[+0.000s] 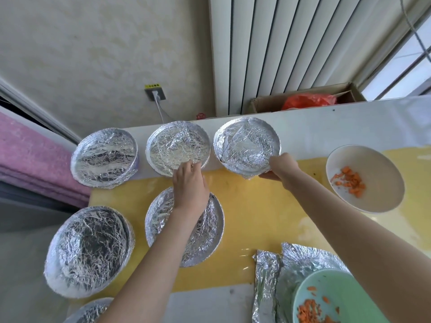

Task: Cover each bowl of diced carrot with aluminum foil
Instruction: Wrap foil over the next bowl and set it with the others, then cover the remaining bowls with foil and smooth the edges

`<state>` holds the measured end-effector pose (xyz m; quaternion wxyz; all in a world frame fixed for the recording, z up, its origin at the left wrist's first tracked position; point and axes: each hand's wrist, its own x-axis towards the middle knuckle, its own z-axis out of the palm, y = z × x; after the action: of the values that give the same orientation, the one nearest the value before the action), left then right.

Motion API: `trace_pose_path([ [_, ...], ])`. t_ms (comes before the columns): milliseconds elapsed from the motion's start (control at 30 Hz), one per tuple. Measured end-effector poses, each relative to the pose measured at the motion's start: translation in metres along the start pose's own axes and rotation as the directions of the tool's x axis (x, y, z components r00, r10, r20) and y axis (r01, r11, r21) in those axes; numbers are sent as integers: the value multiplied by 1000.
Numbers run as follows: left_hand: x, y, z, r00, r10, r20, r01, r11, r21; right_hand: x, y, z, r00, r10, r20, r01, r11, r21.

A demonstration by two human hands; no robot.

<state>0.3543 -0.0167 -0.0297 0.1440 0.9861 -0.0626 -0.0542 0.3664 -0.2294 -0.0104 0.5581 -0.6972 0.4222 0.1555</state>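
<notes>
Several foil-covered bowls stand on the table. My right hand [278,167] grips the near right rim of the back right foil-covered bowl [245,145]. My left hand [190,183] touches the near edge of the back middle foil-covered bowl [177,146] with its fingertips, and its wrist crosses over another covered bowl [205,238]. More covered bowls sit at the back left [105,157] and front left [88,250]. A white bowl [373,199] and a green bowl [333,287] of diced carrot stand uncovered. Loose crumpled foil sheets [279,266] lie beside the green bowl.
A yellow mat [251,210] covers the middle of the white table. A cardboard box [300,99] with a red bag sits behind the table under a radiator. A pink cloth [30,159] lies at the left. A further foil-covered bowl [91,311] shows at the bottom edge.
</notes>
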Motion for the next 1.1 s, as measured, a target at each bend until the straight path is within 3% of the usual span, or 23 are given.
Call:
trace_pose_path([
  [267, -4, 0, -4, 1000, 15, -9, -15, 1000, 8, -4, 4, 1, 999, -31, 18, 31, 999, -15],
  [367, -10, 4, -9, 999, 32, -36, -32, 999, -1, -14, 15, -7, 994, -109, -4, 106, 975, -195],
  [433, -17, 11, -11, 995, 71, -76, -73, 997, -28, -23, 28, -16, 966, -251, -65, 207, 896, -393],
  [500, -28, 22, -11, 984, 133, -120, -141, 988, -65, -32, 43, -30, 887, -442, -138, 298, 773, -560],
  [567, -44, 34, -8, 967, 205, -154, -222, 969, -107, -38, 60, -49, 729, -658, -188, 371, 611, -699],
  [633, -63, 47, -2, 940, 286, -185, -311, 942, -125, -38, 78, -68, 612, -758, -223, 343, 509, -789],
  [667, -73, 51, 2, 923, 330, -199, -357, 927, -115, -35, 87, -77, 610, -752, -248, 301, 510, -806],
  [733, -95, 58, 13, 885, 422, -198, -445, 891, -88, -32, 101, -92, 686, -671, -283, 214, 557, -802],
  [867, -139, 57, 37, 831, 551, -73, -556, 828, -73, -37, 119, -109, 799, -550, -243, 132, 554, -822],
  [1100, -189, 22, 68, 859, 429, 281, -471, 877, 100, -52, 125, -119, 735, -657, -169, 192, 439, -877],
])
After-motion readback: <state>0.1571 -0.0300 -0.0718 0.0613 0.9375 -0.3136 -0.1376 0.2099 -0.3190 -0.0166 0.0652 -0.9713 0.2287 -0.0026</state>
